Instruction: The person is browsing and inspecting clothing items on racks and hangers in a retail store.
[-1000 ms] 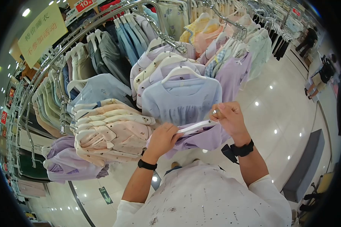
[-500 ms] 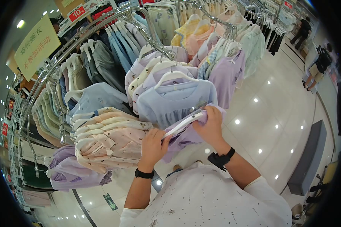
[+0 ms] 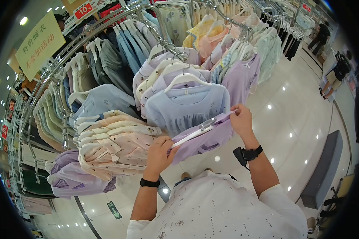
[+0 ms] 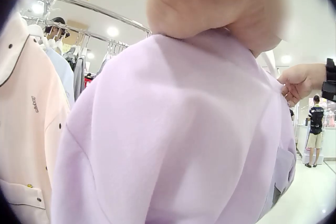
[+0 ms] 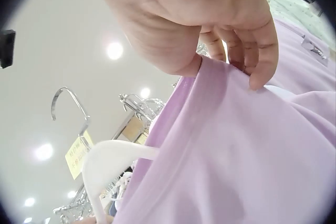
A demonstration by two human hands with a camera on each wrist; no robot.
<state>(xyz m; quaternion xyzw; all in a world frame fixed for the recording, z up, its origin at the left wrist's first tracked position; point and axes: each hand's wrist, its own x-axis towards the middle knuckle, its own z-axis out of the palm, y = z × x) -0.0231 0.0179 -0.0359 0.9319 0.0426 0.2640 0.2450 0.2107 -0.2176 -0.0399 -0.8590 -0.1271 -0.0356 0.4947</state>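
Observation:
A plain light purple top (image 3: 205,144) is stretched between the two hands in front of the person's body. My left hand (image 3: 159,153) grips the white hanger (image 3: 189,136) at its left end, together with the top's shoulder. On the right, my right hand (image 3: 242,120) pinches the top's fabric at the neckline edge, thumb on one side and fingers on the other in the right wrist view. The hanger's metal hook (image 5: 68,98) stands free of any rail. Behind the top hangs a light blue top (image 3: 187,105) on its own white hanger.
Peach and cream pyjama tops (image 3: 115,147) hang close by the left hand. A chrome rail (image 3: 163,42) reaches over the clothes, with a yellow sign (image 3: 40,46) at its left. A grey bench (image 3: 323,169) stands on the tiled floor at right; people are farther off.
My right hand moved from the hanger's right end to near its hook, then out to the right with the top's fabric. More of the hanger shows. My left hand stays at the left end.

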